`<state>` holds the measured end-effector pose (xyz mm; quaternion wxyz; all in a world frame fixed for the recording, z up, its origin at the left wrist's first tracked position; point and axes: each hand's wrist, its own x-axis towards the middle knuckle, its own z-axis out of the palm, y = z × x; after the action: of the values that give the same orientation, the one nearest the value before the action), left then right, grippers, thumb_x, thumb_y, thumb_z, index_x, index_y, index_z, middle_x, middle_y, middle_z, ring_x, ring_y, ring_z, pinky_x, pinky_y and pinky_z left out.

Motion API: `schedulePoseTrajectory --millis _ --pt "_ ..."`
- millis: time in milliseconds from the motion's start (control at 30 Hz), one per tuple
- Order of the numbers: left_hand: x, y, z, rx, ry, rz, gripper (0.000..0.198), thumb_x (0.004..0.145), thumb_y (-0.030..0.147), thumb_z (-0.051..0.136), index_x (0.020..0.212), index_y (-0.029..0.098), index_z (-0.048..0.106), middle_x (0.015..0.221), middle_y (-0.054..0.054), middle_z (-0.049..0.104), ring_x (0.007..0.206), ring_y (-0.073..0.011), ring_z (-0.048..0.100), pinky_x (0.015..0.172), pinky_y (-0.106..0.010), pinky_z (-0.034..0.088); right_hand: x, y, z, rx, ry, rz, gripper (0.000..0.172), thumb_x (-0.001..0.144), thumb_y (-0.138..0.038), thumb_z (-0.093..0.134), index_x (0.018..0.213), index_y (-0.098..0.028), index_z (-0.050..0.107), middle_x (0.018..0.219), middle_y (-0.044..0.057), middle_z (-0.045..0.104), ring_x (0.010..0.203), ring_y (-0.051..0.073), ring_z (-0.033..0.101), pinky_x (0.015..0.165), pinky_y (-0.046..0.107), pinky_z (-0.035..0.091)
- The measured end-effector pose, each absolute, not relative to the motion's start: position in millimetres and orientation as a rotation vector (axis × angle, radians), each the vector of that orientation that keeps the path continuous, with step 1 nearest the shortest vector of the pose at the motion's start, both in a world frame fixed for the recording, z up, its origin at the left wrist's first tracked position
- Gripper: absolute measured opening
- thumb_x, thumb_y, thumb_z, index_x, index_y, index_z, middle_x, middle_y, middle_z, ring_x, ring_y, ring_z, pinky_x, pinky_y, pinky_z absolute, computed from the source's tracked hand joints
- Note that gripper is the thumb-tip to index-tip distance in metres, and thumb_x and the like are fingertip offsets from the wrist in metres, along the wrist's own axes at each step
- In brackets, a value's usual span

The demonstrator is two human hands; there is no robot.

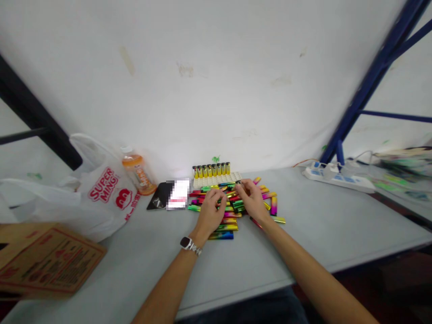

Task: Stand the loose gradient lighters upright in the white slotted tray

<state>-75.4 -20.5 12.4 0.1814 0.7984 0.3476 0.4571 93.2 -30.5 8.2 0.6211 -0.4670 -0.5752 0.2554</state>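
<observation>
Shiny lighters in gold, green, pink, red and blue lie in a loose pile [230, 227] on the grey table. Over the left part of this pile is my left hand [212, 209], its fingers curled in; whatever they hold, if anything, is hidden. My right hand [254, 200] is closed at the pile's right side, pinching a lighter [239, 182] whose dark metal top shows by the fingertips. Behind both hands, a white rack [200, 183] with small holes carries a row of several yellow lighters [213, 170] standing upright along its back.
Left of the pile are a phone with a lit screen [178, 194], a dark flat item [159, 196], an orange drink bottle [137, 173], a white plastic bag [101, 198] and a cardboard box [54, 261]. A power strip [340, 179] lies right, near a blue metal post [366, 90].
</observation>
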Motion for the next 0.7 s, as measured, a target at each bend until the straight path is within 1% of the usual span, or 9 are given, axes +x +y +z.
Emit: schedulePoseTrajectory --millis 67,100,167,233,333,400,567,700 --pt "-75.5 -20.8 11.9 2.251 0.979 1.282 0.020 0.096 0.022 0.048 0.082 0.019 0.061 0.094 -0.005 0.061 0.099 -0.0193 0.057 0.094 -0.036 0.045 105.5 -23.2 17.5 -1.134 -1.415 0.395 0.027 0.084 -0.047 0.064 0.088 -0.020 0.064 0.092 0.005 0.066 0.087 0.019 0.061 0.079 0.032 0.049" --pt "-75.5 -20.9 11.6 2.251 0.979 1.277 0.020 0.097 0.022 0.047 0.082 0.020 0.061 0.094 -0.005 0.061 0.099 -0.0194 0.057 0.094 -0.036 0.045 112.2 -17.3 22.3 -1.172 -1.459 0.334 0.027 0.081 -0.046 0.066 0.085 -0.020 0.066 0.093 0.006 0.066 0.085 0.019 0.061 0.078 0.032 0.049" --pt "-75.3 -21.0 11.0 2.251 0.978 1.271 0.021 0.097 0.024 0.047 0.082 0.020 0.061 0.094 -0.006 0.061 0.100 -0.0199 0.057 0.094 -0.036 0.045 125.5 0.1 30.9 -1.251 -1.529 0.354 0.026 0.081 -0.043 0.066 0.089 -0.019 0.068 0.084 0.004 0.068 0.070 0.016 0.060 0.071 0.031 0.048" --pt "-75.0 -21.1 10.6 2.251 0.973 1.265 0.021 0.097 0.025 0.046 0.083 0.020 0.062 0.095 -0.006 0.062 0.102 -0.0204 0.057 0.095 -0.037 0.046 137.3 23.7 36.8 -1.301 -1.603 0.392 0.024 0.080 -0.039 0.066 0.090 -0.018 0.069 0.077 0.003 0.069 0.063 0.015 0.059 0.065 0.029 0.047" --pt "-75.1 -21.0 10.4 2.246 0.974 1.258 0.021 0.097 0.025 0.047 0.084 0.020 0.062 0.096 -0.006 0.062 0.105 -0.0208 0.057 0.097 -0.038 0.045 150.4 63.3 40.3 -1.303 -1.688 0.309 0.024 0.077 -0.028 0.066 0.098 -0.017 0.066 0.086 0.003 0.071 0.064 0.014 0.062 0.067 0.028 0.048" --pt "-75.7 -20.6 10.3 2.239 0.982 1.264 0.021 0.097 0.025 0.048 0.083 0.020 0.062 0.096 -0.006 0.062 0.105 -0.0208 0.057 0.097 -0.038 0.045 155.7 86.1 40.5 -1.324 -1.747 0.238 0.022 0.076 -0.023 0.065 0.096 -0.016 0.065 0.087 0.003 0.071 0.067 0.013 0.063 0.068 0.027 0.048" --pt "-77.2 -19.2 8.9 2.240 0.982 1.286 0.021 0.097 0.024 0.048 0.082 0.020 0.062 0.096 -0.006 0.062 0.103 -0.0203 0.057 0.096 -0.037 0.046 159.0 117.4 40.5 -1.360 -1.889 0.258 0.013 0.074 -0.014 0.063 0.086 -0.015 0.066 0.080 0.002 0.070 0.068 0.014 0.062 0.069 0.025 0.047" --pt "-76.7 -20.0 8.9 2.242 0.965 1.271 0.020 0.096 0.023 0.048 0.082 0.020 0.062 0.096 -0.006 0.062 0.103 -0.0203 0.057 0.096 -0.037 0.046 156.8 124.4 41.2 -1.359 -1.938 0.258 0.014 0.073 -0.012 0.064 0.085 -0.014 0.070 0.077 0.002 0.071 0.067 0.013 0.061 0.069 0.025 0.046"
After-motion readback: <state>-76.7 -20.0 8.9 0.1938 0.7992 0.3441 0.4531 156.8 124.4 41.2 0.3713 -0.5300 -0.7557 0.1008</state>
